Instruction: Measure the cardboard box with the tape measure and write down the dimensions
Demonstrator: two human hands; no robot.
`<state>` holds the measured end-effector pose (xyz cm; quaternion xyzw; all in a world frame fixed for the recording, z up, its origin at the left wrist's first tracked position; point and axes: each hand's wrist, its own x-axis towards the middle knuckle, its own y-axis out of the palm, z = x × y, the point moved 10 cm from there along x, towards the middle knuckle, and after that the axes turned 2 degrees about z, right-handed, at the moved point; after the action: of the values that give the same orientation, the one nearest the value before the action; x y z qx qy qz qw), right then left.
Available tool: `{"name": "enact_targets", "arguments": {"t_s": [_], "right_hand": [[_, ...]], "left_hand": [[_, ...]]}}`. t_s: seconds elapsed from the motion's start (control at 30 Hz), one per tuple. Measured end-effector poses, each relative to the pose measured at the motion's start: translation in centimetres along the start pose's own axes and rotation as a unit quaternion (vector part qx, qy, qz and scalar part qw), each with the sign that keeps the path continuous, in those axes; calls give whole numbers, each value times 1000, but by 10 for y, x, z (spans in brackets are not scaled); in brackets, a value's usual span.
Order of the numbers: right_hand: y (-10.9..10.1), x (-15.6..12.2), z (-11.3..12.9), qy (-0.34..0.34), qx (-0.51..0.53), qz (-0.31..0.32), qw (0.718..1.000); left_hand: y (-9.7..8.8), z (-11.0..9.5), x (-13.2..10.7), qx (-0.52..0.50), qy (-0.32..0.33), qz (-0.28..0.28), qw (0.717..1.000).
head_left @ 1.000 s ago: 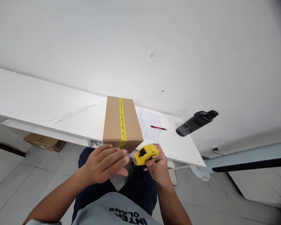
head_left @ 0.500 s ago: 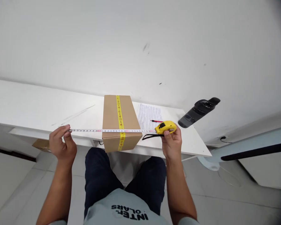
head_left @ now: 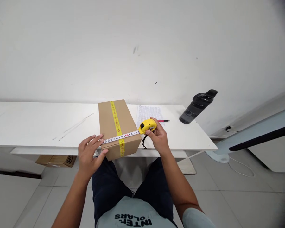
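A brown cardboard box (head_left: 109,120) with a yellow printed tape strip stands on the white desk. The white blade (head_left: 116,137) of a tape measure lies across the near part of its top, from left edge to right edge. My left hand (head_left: 89,156) is at the near left corner, fingertips holding the blade's end against the edge and thumb by the front face. My right hand (head_left: 160,136) grips the yellow tape measure case (head_left: 147,126) just past the right edge. A black wrist strap (head_left: 144,142) dangles from the case.
Behind the case lie a written sheet (head_left: 149,112) and a red and black pen (head_left: 165,120). A dark bottle (head_left: 196,107) stands near the desk's right end. Under the desk at left is another cardboard box (head_left: 55,160). A pale blue upright stand (head_left: 258,133) is at right.
Both hands have moved inward, and the drawn-out blade is much shorter. It has come down from above the box onto its top. The left hand has reached the box's left edge.
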<state>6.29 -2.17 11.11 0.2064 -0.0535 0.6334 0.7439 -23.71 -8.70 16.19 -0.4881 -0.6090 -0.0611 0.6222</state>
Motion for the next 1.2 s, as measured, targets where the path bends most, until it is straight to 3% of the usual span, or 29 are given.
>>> {"name": "enact_targets", "arguments": {"t_s": [0.1,0.2,0.3,0.37,0.47,0.53,0.67,0.8,0.87,0.93,0.97,1.0,1.1,1.2], "right_hand": [[2,5,3,-5,18,4,1000],[-7,-1,18,-37,36,-25,998],[-18,-31,19,-10,62,-30,998],[-15,-62,4,60,101,14,993],[1,-115,-27,161,179,81,967],[10,-142,-45,213,226,91,946],[20,-170,-70,256,290,55,920],[17,-178,-86,250,260,41,932],[6,-166,-87,224,130,72,963],[-16,-134,-80,168,-100,122,973],[-32,-109,-73,124,-260,142,947],[-53,-80,-70,111,-314,131,934],[-128,21,-63,97,-406,50,907],[-177,99,-67,107,-476,15,873]], "left_hand": [[-10,10,-1,41,-22,-39,998],[-34,9,-2,135,-12,-100,986],[-60,-22,-7,162,57,-152,973],[-56,-59,-12,132,134,-116,975],[-21,-115,-27,47,230,-17,972],[5,-136,-36,0,242,0,970],[59,-137,-48,-62,200,-4,978],[122,-122,-52,-170,105,125,972],[154,-116,-56,-268,23,207,941],[180,-107,-57,-349,-81,250,900],[192,-101,-57,-372,-132,257,882],[202,-96,-55,-382,-177,261,869],[235,-88,-38,-368,-244,285,851],[264,-84,-9,-337,-243,289,863]]}}
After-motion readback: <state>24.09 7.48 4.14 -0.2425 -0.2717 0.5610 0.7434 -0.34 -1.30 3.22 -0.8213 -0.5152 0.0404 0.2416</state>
